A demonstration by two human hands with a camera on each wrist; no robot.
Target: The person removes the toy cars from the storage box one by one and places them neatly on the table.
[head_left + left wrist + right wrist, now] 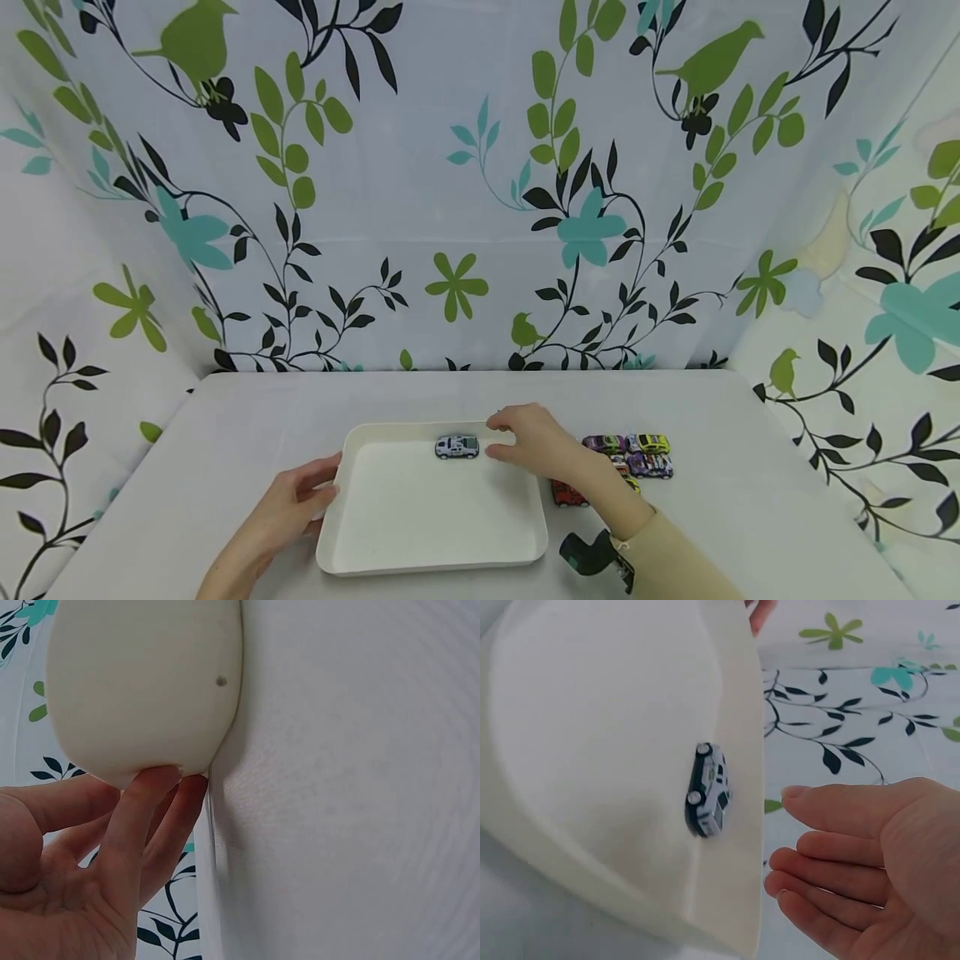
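Observation:
A white rectangular tray [431, 525] lies on the table, its pale outer wall [150, 690] filling the top of the left wrist view. My left hand [291, 504] holds it by the left edge, thumb and fingers against the wall. Near the far rim inside the tray stands a silver-and-black toy car [457, 447]. My right hand [540, 442] hovers just right of that car, over the tray's far right corner, thumb and fingers parted with nothing between them. In the right wrist view the same car [709, 791] sits apart from the fingertips.
Several toy cars [650, 465] stand grouped right of the tray, partly behind my right forearm; one is red [567, 493]. A black strap-like piece [588, 554] hangs at my right wrist. Patterned cloth [450, 208] with leaves and birds surrounds the white table [255, 417].

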